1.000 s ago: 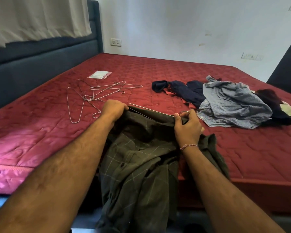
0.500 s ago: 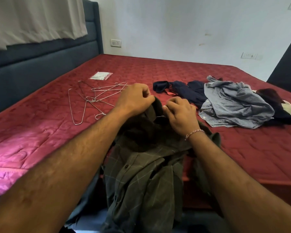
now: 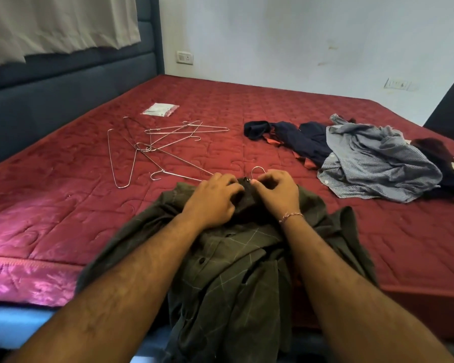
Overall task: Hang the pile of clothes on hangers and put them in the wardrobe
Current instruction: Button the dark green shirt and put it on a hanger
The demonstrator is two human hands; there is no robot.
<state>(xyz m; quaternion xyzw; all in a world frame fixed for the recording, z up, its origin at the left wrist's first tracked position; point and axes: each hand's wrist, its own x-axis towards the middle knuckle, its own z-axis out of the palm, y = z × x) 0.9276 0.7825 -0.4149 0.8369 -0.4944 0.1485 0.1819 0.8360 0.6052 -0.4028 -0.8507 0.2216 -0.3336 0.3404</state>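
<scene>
A red quilted mattress [image 3: 220, 106] fills most of the view, its pink side panel [image 3: 24, 281] at the near left edge. A dark blue padded headboard [image 3: 50, 100] runs along the left, with a beige curtain [image 3: 50, 22] above it. A small clear packet [image 3: 160, 110] lies on the mattress. The white wall [image 3: 299, 35] carries a socket [image 3: 184, 57] and a switch plate [image 3: 397, 84].

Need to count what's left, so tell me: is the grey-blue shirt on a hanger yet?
No. The grey-blue shirt lies crumpled on the red mattress, apart from the loose wire hangers.
</scene>
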